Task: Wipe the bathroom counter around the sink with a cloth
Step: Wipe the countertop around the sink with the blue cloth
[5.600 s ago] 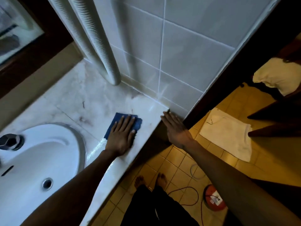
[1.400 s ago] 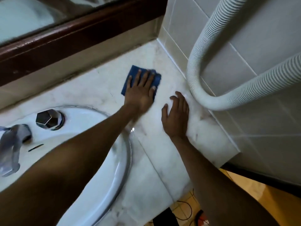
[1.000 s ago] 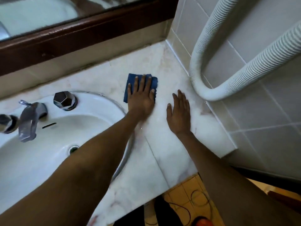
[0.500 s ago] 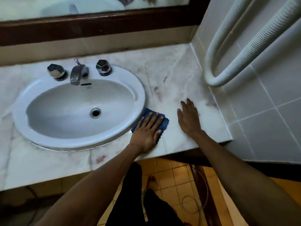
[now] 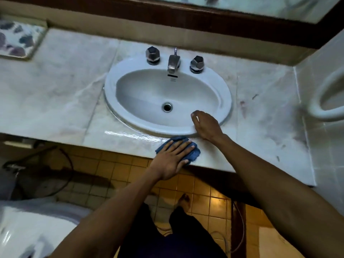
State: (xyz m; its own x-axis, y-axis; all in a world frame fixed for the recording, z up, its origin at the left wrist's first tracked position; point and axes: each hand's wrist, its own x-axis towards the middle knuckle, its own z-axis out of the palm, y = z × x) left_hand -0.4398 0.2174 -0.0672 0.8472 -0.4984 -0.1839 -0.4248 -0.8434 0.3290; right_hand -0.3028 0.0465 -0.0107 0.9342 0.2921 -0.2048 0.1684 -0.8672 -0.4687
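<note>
The crumpled blue cloth (image 5: 193,153) is pressed flat under the spread fingers of the left hand (image 5: 172,159) on the front strip of the white marble counter (image 5: 65,94). Just beyond it, the right hand (image 5: 206,125) is rested, loosely curled and grasping nothing, on the near rim of the oval white ceramic sink (image 5: 115,86).

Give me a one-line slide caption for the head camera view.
Left hand presses a blue cloth on the marble counter before the sink; right hand rests on its rim.
</note>
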